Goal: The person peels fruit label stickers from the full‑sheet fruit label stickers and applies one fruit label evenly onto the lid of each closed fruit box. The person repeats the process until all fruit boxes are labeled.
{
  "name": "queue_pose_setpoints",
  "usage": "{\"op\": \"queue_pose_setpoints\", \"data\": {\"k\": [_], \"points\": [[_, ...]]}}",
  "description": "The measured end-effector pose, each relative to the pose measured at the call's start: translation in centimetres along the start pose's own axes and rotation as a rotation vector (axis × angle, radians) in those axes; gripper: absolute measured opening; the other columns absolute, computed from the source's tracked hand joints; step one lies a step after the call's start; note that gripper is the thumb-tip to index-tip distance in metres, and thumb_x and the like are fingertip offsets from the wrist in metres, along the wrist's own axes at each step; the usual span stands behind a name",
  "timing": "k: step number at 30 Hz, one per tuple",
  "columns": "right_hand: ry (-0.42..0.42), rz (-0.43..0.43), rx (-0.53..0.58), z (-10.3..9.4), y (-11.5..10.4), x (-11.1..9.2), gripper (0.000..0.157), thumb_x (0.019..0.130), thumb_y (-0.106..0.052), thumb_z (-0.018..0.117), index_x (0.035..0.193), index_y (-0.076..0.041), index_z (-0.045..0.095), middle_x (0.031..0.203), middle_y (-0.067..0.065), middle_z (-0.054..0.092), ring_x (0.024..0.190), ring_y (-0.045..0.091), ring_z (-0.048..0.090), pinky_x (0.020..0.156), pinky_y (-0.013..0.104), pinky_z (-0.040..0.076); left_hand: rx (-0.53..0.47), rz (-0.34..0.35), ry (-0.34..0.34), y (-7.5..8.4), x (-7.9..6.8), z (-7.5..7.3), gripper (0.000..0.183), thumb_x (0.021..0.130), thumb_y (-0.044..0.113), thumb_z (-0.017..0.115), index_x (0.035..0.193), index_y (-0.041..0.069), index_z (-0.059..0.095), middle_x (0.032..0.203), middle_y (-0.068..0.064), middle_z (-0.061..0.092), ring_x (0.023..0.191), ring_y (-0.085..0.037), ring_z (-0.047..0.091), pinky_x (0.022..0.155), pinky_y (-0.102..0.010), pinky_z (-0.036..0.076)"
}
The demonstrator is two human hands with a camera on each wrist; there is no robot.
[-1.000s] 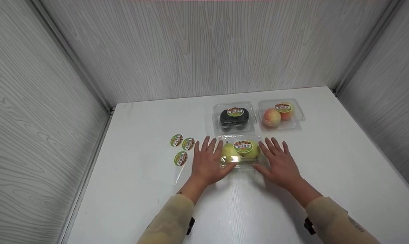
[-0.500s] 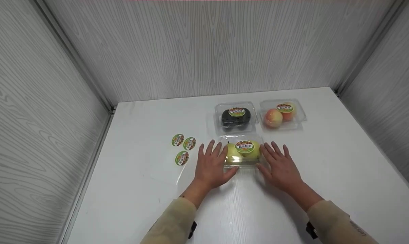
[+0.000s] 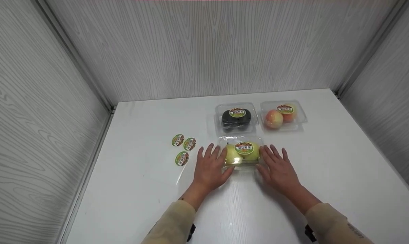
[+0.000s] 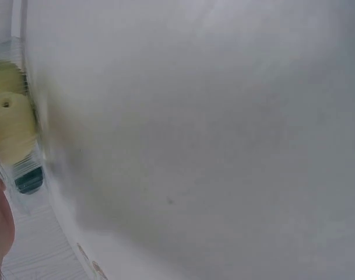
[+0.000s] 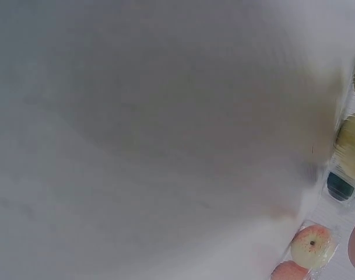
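Note:
A clear plastic box of yellow-green pears stands mid-table in the head view, a round label on its lid. My left hand lies along its left side and my right hand along its right side. Both have straight, spread fingers, with the fingertips at the box's sides; whether each one touches is hard to tell. In the left wrist view the pears show at the left edge, beside part of the hand. The right wrist view has a pear at its right edge.
Behind the pears, a clear box holds dark fruit; to its right, another holds peaches. Both bear round labels. Three loose round stickers lie left of my left hand. Wood-grain panels enclose the white table.
Both hands have drawn back slightly towards me along the pear box's sides, fingers still straight. The boxes and stickers keep their places, apart from a small shift of the view.

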State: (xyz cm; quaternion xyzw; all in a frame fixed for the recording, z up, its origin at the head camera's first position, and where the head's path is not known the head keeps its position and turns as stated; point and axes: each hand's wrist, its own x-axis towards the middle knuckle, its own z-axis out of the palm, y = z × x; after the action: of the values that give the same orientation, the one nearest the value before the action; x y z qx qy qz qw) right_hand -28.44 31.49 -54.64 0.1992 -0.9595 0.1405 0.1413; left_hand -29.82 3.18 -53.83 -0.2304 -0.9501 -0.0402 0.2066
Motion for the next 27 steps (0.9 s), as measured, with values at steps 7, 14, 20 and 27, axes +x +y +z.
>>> {"op": "queue_pose_setpoints", "data": {"k": [7, 14, 20, 27], "points": [[0.04, -0.045, 0.002, 0.7, -1.5, 0.8, 0.066, 0.105, -0.035, 0.064, 0.157, 0.002, 0.047, 0.158, 0.023, 0.05, 0.151, 0.043, 0.039, 0.122, 0.068, 0.02, -0.009, 0.009, 0.086, -1.7, -1.1, 0.1, 0.066, 0.1, 0.062, 0.059, 0.145, 0.015, 0.064, 0.141, -0.012, 0.067, 0.14, -0.037, 0.053, 0.114, -0.061, 0.039], [0.011, -0.034, -0.005, 1.6, -3.5, 1.8, 0.067, 0.106, -0.039, 0.061, 0.158, 0.001, 0.046, 0.16, 0.022, 0.048, 0.153, 0.041, 0.037, 0.123, 0.067, 0.018, -0.01, -0.007, 0.109, -3.8, -2.1, -0.2, 0.064, 0.099, 0.061, 0.061, 0.143, 0.016, 0.066, 0.139, -0.011, 0.069, 0.137, -0.036, 0.056, 0.113, -0.059, 0.041], [0.014, -0.052, 0.007, 2.1, -5.1, 2.9, 0.067, 0.106, -0.04, 0.061, 0.157, 0.001, 0.047, 0.159, 0.021, 0.049, 0.153, 0.041, 0.038, 0.123, 0.067, 0.018, -0.014, -0.031, 0.087, -5.4, -2.9, -0.6, 0.063, 0.1, 0.06, 0.061, 0.144, 0.016, 0.065, 0.141, -0.011, 0.067, 0.139, -0.035, 0.054, 0.11, -0.058, 0.043], [0.001, -0.07, 0.003, 2.7, -6.9, 4.2, 0.066, 0.107, -0.041, 0.059, 0.157, 0.001, 0.047, 0.159, 0.021, 0.05, 0.153, 0.041, 0.038, 0.123, 0.067, 0.019, -0.016, -0.066, 0.042, -7.4, -3.5, -1.0, 0.064, 0.1, 0.06, 0.059, 0.146, 0.016, 0.063, 0.149, -0.011, 0.062, 0.14, -0.035, 0.052, 0.109, -0.057, 0.043]]}}
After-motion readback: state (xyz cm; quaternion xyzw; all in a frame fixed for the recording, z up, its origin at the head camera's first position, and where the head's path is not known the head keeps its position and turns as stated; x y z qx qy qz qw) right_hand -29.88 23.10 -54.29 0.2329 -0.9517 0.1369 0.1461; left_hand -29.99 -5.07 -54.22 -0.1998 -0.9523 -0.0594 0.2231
